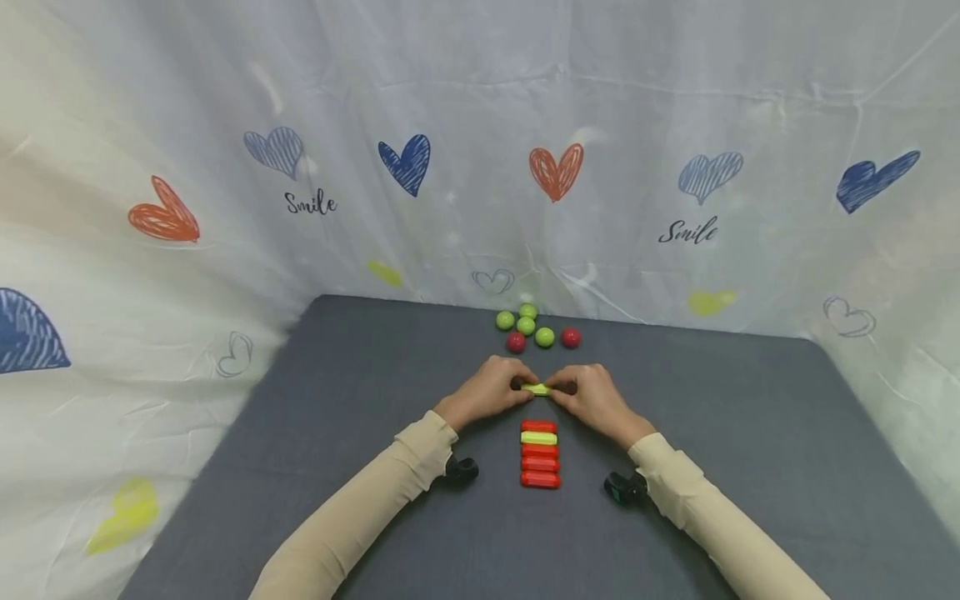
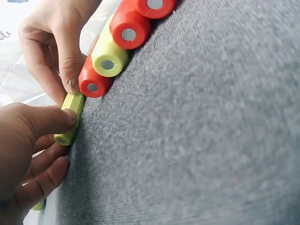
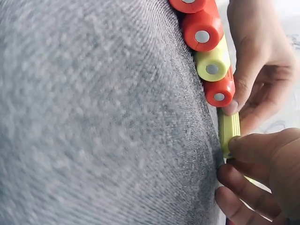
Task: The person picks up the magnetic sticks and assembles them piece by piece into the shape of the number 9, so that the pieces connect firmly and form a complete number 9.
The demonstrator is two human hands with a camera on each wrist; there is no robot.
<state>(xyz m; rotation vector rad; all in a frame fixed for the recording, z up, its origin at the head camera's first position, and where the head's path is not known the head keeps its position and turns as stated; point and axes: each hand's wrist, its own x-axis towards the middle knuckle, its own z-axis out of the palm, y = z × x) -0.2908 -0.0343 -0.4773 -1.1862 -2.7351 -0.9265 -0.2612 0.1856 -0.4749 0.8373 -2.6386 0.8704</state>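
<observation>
The yellow rod [image 1: 536,389] is lying between both hands, just beyond the row of other rods and on the near side of the balls. The left hand [image 1: 491,389] is pinching its left end between thumb and fingers, and the right hand [image 1: 596,400] is pinching its right end the same way; the two are facing each other, with the rod bridging them. Whether its underside is touching the surface [image 1: 390,367], I cannot tell.

Nearer the person, five rods are lying side by side, parallel to the held one: a red rod [image 1: 538,426] at the far end, then a second yellow rod [image 1: 538,438], then three red rods [image 1: 540,464]. In the wrist views, grey discs [image 2: 128,34] are showing on the rod ends.

Beyond the hands, four green balls [image 1: 526,326] and two red balls [image 1: 571,337] are resting in a loose cluster, one red ball sitting a little apart at the right. Cream sleeves [image 1: 367,492] are covering the forearms, and a black device [image 1: 461,469] is showing by each wrist. Behind the surface, a white curtain [image 1: 465,50] is hanging, bearing coloured hearts [image 1: 557,172] and the word "Smile".
</observation>
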